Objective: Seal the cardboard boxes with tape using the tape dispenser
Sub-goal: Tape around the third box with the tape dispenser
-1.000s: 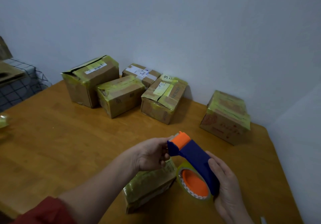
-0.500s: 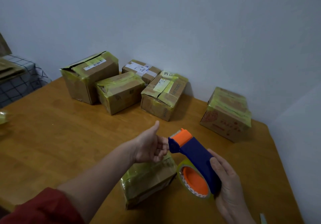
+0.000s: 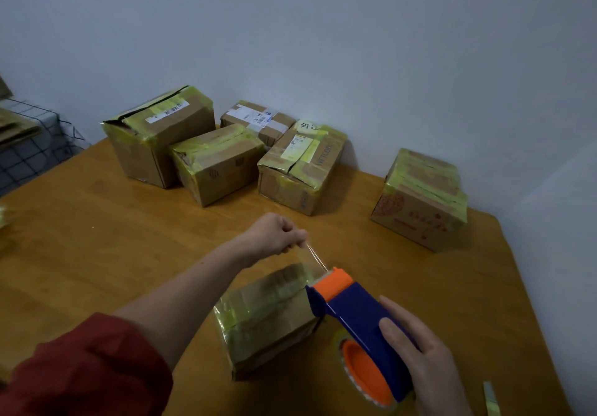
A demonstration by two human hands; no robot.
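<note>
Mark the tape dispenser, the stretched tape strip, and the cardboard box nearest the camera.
tape dispenser (image 3: 357, 312), head view, blue body.
tape strip (image 3: 314, 259), head view, middle of the stretched film.
nearest cardboard box (image 3: 268, 306), head view, taped top face.

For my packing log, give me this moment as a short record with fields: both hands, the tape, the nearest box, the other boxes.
Left hand: pinches the free end of the tape strip
Right hand: grips the tape dispenser, blue with an orange head
Tape: clear, stretched from dispenser head to the left hand
Near box: on the table, just left of the dispenser, wrapped in yellowish tape
Other boxes: cluster of four at the table's far edge, lone box apart at right
</note>
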